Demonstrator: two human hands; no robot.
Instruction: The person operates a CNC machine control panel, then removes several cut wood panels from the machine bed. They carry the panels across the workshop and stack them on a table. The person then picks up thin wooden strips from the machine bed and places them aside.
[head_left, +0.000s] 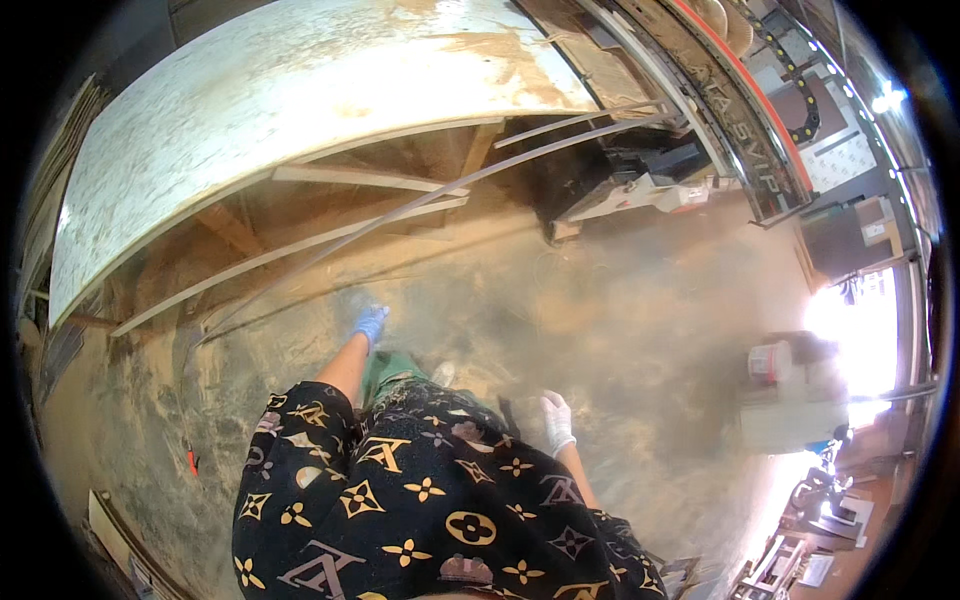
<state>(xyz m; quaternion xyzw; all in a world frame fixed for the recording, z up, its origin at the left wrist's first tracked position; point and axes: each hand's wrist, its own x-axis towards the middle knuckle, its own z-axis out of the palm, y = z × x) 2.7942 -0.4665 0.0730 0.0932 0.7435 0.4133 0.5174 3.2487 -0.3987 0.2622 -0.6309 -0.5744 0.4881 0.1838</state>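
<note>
In the head view we see our left hand [370, 322] in a blue glove hanging empty above the dusty concrete floor [620, 320] — grip released. Our white-gloved right hand [556, 420] likewise holds nothing, well apart from the large pale chipboard panel [280, 110].

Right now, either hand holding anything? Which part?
Nothing held, as far as shows: left hand in a blue glove and right hand in a white glove hang free above the dusty floor.

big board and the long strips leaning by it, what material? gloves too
Board: looks like wood-based sheet, pale speckled face, dusty, raw brown edge. Long strips: thin pale wood or edge trim; too blurred to settle. Left hand glove: blue, likely thin rubber. Right hand glove: white, fabric or rubber unclear.
</note>
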